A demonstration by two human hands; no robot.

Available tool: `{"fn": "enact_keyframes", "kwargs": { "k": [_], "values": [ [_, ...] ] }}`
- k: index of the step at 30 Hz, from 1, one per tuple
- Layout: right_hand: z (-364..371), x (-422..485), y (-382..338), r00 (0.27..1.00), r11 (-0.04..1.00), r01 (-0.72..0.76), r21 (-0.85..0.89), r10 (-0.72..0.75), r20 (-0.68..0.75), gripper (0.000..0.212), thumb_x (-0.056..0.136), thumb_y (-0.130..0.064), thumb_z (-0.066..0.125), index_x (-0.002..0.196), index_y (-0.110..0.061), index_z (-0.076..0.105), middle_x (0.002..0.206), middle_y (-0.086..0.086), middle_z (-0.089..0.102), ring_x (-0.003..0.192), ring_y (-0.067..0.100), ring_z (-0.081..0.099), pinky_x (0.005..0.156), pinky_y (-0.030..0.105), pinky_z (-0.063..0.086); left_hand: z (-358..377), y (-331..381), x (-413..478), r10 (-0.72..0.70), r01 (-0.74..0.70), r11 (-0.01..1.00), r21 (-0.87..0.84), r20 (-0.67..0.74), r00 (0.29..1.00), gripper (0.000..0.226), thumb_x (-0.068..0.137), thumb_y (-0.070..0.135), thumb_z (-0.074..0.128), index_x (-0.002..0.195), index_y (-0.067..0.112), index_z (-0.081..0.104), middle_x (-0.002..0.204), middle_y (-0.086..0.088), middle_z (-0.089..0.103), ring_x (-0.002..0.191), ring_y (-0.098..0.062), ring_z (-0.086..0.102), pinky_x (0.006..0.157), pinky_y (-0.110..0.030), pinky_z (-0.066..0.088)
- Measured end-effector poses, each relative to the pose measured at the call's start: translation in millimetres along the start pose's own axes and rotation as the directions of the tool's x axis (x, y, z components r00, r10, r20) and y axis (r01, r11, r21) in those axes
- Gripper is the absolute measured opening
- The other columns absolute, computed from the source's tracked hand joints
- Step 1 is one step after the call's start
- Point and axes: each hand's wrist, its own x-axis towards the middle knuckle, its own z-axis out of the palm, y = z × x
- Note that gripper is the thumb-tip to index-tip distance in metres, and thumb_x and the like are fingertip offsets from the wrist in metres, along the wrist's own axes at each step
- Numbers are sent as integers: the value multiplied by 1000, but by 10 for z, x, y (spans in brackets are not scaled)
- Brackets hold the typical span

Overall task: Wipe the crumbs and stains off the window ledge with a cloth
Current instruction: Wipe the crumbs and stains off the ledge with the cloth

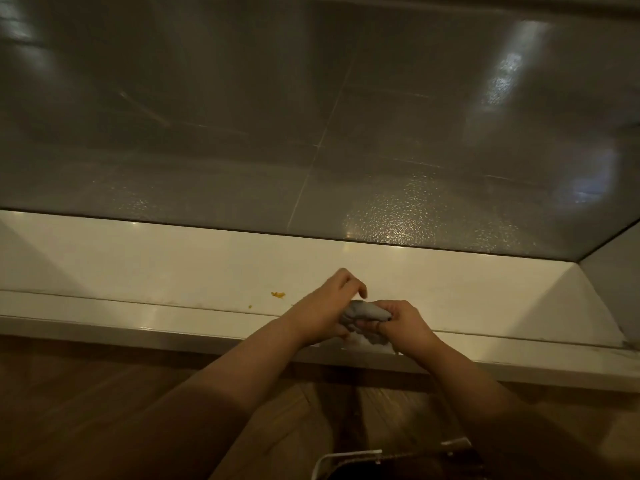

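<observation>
Left hand [323, 308] pinches, right hand [405, 325] grips the cloth [367, 311] at lower centre, looks soft and limp, best held bunched

Dimly lit; backed by a broad textured window pane [311, 116], glinting pale at right; floored in dark wood planks [86, 393].

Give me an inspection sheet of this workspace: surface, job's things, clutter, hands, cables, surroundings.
Surface: white window ledge, orange crumbs left of the hands.
Job's things: grey cloth, bunched, held between both hands.
Clutter: nothing seen.
Grippers: left hand and right hand both grip the cloth with curled fingers.
Cables: thin white strip at the bottom edge; cannot tell what.
Surroundings: frosted window pane above; wooden floor below.
</observation>
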Motion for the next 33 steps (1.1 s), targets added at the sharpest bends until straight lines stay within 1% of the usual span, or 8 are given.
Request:
{"fn": "enact_keyframes", "kwargs": {
  "k": [5, 9, 14, 17, 21, 25, 30, 33],
  "values": [
    [-254, -74, 350, 914, 975, -203, 95, 223, -338, 15, 86, -28, 65, 93, -15, 62, 81, 6, 64, 69, 18, 62, 62, 30, 52, 68, -208, -173, -186, 184, 982, -35, -125, 975, 75, 69, 52, 73, 130, 22, 41, 131, 2, 41, 118, -13, 42, 100, -24, 38],
    [-513, -176, 678, 692, 918, -346, 195, 390, -607, 36, 89, -32, 60, 111, -4, 60, 97, 14, 62, 95, 37, 59, 82, 37, 45, 123, -356, -425, -272, 263, 962, -71, -209, 939, 61, 78, 53, 64, 127, 21, 47, 129, 3, 47, 116, -11, 46, 98, -23, 39],
    [-581, -222, 901, 558, 926, -369, 77, 287, -779, 34, 87, -28, 63, 94, 6, 66, 79, 16, 61, 74, 31, 55, 74, 34, 42, 77, -674, -787, -407, 362, 914, -185, -423, 810, 46, 86, 51, 51, 114, 14, 55, 111, -2, 57, 102, -13, 53, 87, -24, 44],
    [-618, -230, 955, 596, 911, -406, -76, 201, -777, 39, 80, -30, 71, 93, 6, 70, 80, 22, 65, 70, 36, 61, 70, 37, 52, -11, -921, -972, -496, 461, 862, -210, -536, 683, 31, 91, 32, 52, 111, 8, 57, 107, -10, 60, 101, -20, 56, 86, -30, 45],
    [-735, -235, 763, 727, 887, -381, -261, 113, -677, 54, 79, -22, 71, 122, -8, 43, 88, 21, 63, 83, 41, 62, 75, 43, 50, -147, -1231, -1151, -560, 592, 790, -159, -579, 592, 30, 93, 29, 50, 107, 4, 59, 104, -15, 63, 98, -25, 56, 83, -35, 44],
    [-918, -193, 834, 859, 476, -346, -809, -186, -477, 79, 70, -34, 75, 140, -27, 38, 115, 21, 54, 103, 38, 54, 86, 47, 41, -165, -1391, -1282, -603, 707, 706, -41, -559, 569, 36, 93, 29, 52, 118, 4, 56, 120, -18, 59, 112, -33, 53, 93, -46, 44],
    [-1077, -29, 1214, 924, 437, 176, -882, -382, -5, 64, 80, -21, 51, 141, -18, 32, 157, 7, 17, 145, 20, 10, 88, 55, 52, -100, -1471, -1311, -633, 744, 659, 111, -453, 628, 59, 98, 40, 32, 146, 7, 26, 154, -12, 26, 146, -30, 17, 118, -44, 13],
    [-999, -85, 1412, 960, 639, 64, -766, -250, -128, 62, 87, -41, 23, 144, -18, 21, 156, 0, 5, 143, 1, -13, 110, 56, 32, -90, -1488, -1311, -639, 737, 663, 131, -413, 648, 59, 99, 39, 27, 148, 9, 18, 158, -9, 18, 148, -27, 8, 119, -42, 5]
  ]
}}
